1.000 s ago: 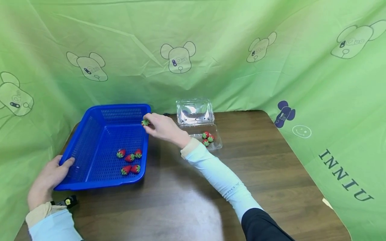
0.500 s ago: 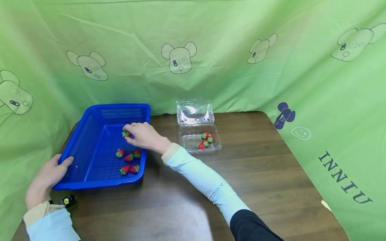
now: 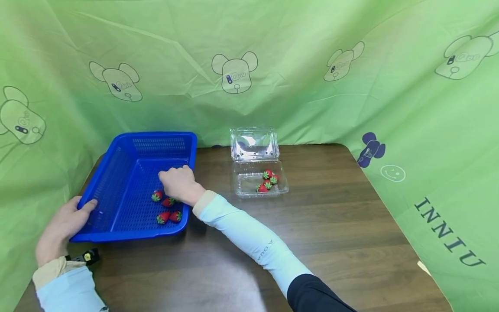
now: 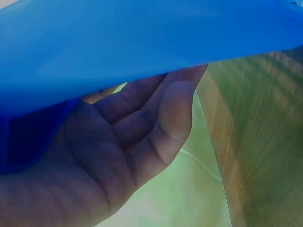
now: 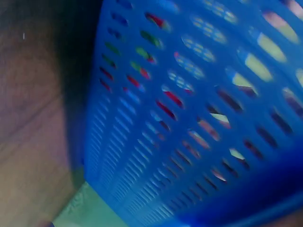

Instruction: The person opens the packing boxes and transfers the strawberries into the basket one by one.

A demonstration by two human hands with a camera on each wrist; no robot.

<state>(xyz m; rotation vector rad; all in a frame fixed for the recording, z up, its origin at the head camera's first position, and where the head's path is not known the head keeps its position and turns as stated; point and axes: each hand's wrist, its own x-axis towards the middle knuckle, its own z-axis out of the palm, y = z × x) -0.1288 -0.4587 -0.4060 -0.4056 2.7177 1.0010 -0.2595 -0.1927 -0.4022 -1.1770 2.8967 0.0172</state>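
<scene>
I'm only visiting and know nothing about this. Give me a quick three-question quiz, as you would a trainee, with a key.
1. How many strawberries show in the clear container?
2. True or false: the container's lid stands open.
3. Which hand grips the blue basket? A: left. B: right. C: neither.

Key: 1. Four. 2. True. 3. A, the left hand.

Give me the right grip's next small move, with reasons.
Probably open the right grip to release any held strawberry: it carried one over the blue basket a moment ago and now reaches inside, near other strawberries. Whether it holds one now is hidden.
</scene>
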